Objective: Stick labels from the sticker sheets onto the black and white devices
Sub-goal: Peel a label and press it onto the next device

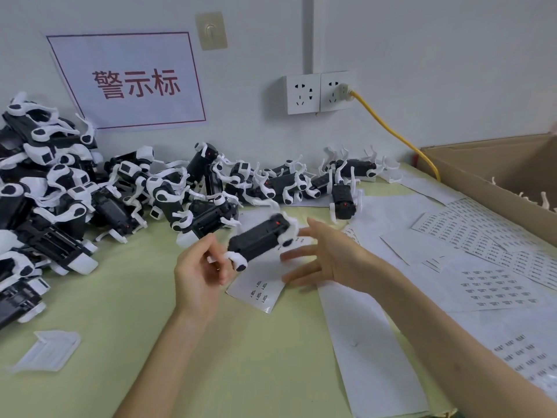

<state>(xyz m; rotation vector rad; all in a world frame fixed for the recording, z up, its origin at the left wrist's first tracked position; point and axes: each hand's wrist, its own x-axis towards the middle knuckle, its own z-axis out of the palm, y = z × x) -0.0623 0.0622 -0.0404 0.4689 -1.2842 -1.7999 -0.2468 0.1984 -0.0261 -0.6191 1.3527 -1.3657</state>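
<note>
One black-and-white device hangs above the bench, over a small sticker sheet. The left grip pinches only its white leg; the right grip is spread loose, holding nothing. Risk: the thin pinch may let the device swivel or drop, and the right grip could crease the sheet.

Illumination is bright, even and diffuse; its direction cannot be determined. Shadows are faint and soft-edged, darkest under the pile of devices on the green table. Glare is limited to a weak sheen along the curled lower edge of the small sticker sheet. Motion blur smears the right hand, mainly its fingers, and the held device pinched by the left hand. Wide-angle distortion tilts the wall sign and bows the cardboard box rim. Print on the large sticker sheets is too soft to read.
</note>
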